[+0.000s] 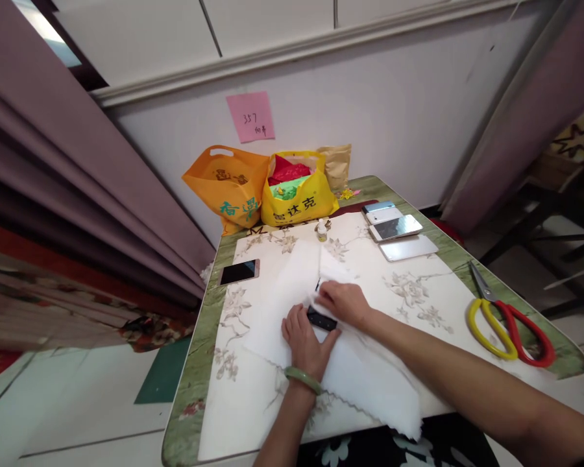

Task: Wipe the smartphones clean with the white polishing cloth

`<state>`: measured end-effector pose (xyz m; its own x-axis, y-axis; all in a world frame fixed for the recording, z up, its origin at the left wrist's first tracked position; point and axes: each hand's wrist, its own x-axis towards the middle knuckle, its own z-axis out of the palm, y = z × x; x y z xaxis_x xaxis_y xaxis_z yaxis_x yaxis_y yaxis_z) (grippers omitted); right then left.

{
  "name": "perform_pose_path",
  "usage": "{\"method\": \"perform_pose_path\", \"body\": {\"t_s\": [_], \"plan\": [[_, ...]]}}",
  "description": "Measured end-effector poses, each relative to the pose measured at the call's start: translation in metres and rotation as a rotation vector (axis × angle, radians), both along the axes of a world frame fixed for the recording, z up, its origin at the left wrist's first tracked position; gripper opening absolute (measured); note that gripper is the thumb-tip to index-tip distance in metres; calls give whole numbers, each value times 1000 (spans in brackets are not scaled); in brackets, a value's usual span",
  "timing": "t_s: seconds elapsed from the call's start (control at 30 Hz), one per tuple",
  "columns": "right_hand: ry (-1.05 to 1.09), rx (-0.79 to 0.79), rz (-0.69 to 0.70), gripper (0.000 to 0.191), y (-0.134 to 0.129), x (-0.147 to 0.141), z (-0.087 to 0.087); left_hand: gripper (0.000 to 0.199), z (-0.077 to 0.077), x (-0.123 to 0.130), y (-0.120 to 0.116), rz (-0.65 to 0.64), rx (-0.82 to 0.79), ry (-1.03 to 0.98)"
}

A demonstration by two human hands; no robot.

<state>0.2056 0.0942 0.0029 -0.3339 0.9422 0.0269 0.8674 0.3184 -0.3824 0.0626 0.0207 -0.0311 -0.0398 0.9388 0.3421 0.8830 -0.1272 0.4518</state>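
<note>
A dark phone [321, 319] lies on a sheet of white cloth [365, 379] with a scalloped edge, partly hidden by the cloth and my hands. My left hand [305, 334], a green bangle at its wrist, holds the near end of the phone between thumb and fingers. Just beyond, my right hand [344, 301] has its fingers closed on a fold of the cloth over the phone. A small white-capped bottle [322, 230] stands past the cloth.
Another phone [239, 272] lies at the left. Several phones [396, 227] lie at the back right. Large scissors [503, 321] with yellow and red handles rest near the right edge. An orange bag [228, 188], a yellow bag [299, 201] and a brown pouch [337, 165] stand by the wall.
</note>
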Motion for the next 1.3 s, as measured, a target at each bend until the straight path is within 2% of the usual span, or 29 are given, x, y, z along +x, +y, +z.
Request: {"method": "perform_pose_path", "body": {"t_s": [0.17, 0.27, 0.33, 0.47, 0.53, 0.57, 0.63, 0.73, 0.8, 0.87, 0.93, 1.0, 1.07, 1.17, 1.3], "plan": [[-77, 18, -353, 31, 50, 7, 1, 63, 3, 1, 0, -11, -18, 24], [-90, 50, -417, 31, 49, 9, -1, 62, 5, 2, -1, -5, -27, 22], [-63, 81, -306, 30, 33, 8, -4, 63, 5, 3, -1, -4, -23, 20], [25, 48, 96, 29, -5, 8, -6, 66, 3, 3, -2, 5, -27, 19], [39, 15, 239, 29, -11, 8, -4, 67, 2, 2, -3, 8, -31, 16], [32, 7, 255, 28, -9, 7, -2, 67, 2, 2, -3, 6, -30, 17], [-2, 8, 148, 26, 4, 5, 2, 67, 1, 2, -3, 6, -28, 17], [-62, 5, -167, 26, 33, 0, 5, 66, 2, 3, -3, 3, -34, 11], [-77, 3, -324, 28, 47, -3, 3, 66, 4, 3, -3, 8, -43, -2], [-76, 30, -421, 29, 52, -4, -1, 67, 5, 3, -3, 21, -47, -25], [-66, 77, -455, 30, 49, -3, -6, 67, 6, 4, -3, 52, -43, -55], [-43, 117, -410, 30, 41, -1, -9, 67, 6, 4, -3, 85, -39, -77], [-1, 135, -307, 29, 29, 0, -10, 65, 6, 5, -2, 102, -38, -85], [81, 93, -140, 26, 6, 0, -7, 63, 4, 4, -1, 96, -42, -92], [117, 22, 14, 29, -17, -5, -2, 63, 1, 4, 0, 97, -37, -96]]}}
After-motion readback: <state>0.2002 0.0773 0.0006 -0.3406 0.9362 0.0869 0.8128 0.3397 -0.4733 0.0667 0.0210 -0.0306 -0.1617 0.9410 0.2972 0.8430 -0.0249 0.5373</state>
